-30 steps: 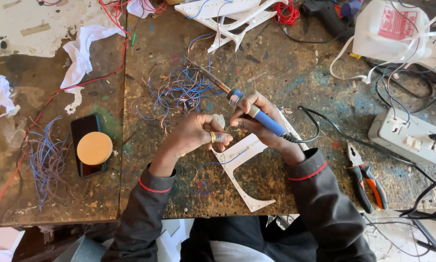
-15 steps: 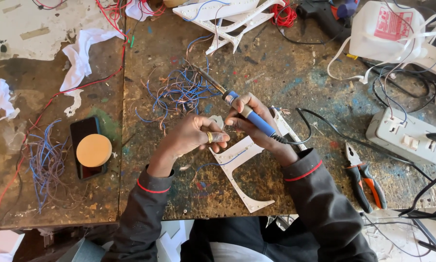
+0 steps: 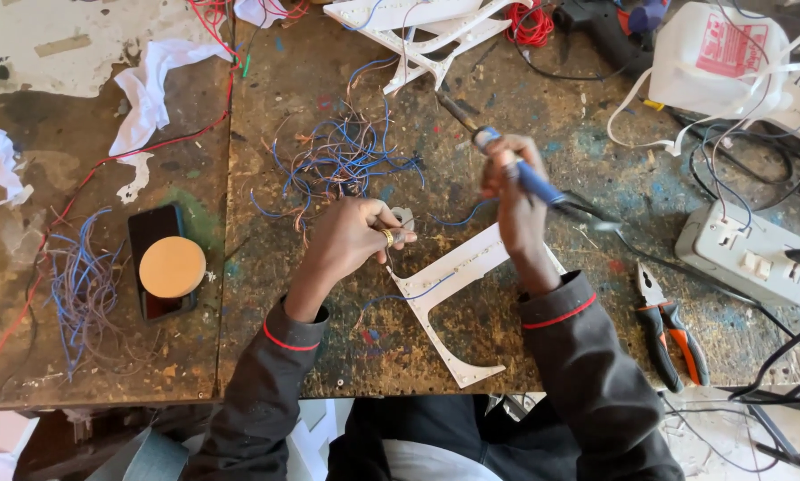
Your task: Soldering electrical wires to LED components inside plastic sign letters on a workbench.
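My right hand (image 3: 514, 207) grips a blue-handled soldering iron (image 3: 517, 167), its metal tip pointing up and left over the bench, raised away from the work. My left hand (image 3: 357, 239) pinches a small pale piece (image 3: 402, 216) with a thin blue wire (image 3: 453, 216) running off it, just above a white angular strip board (image 3: 453, 294) lying on the worn bench. A ring shows on a left finger. Both dark sleeves have red cuff bands.
A tangle of blue and copper wires (image 3: 342, 160) lies beyond my left hand. A phone with a round tan disc (image 3: 172, 266) sits at left, near more blue wires (image 3: 79, 285). Pliers (image 3: 671, 328) and a white power strip (image 3: 751, 254) lie at right; white frames (image 3: 422, 27) at the back.
My right hand has lifted the soldering iron up and to the right, away from my left hand. The left hand keeps its pinch in about the same place.
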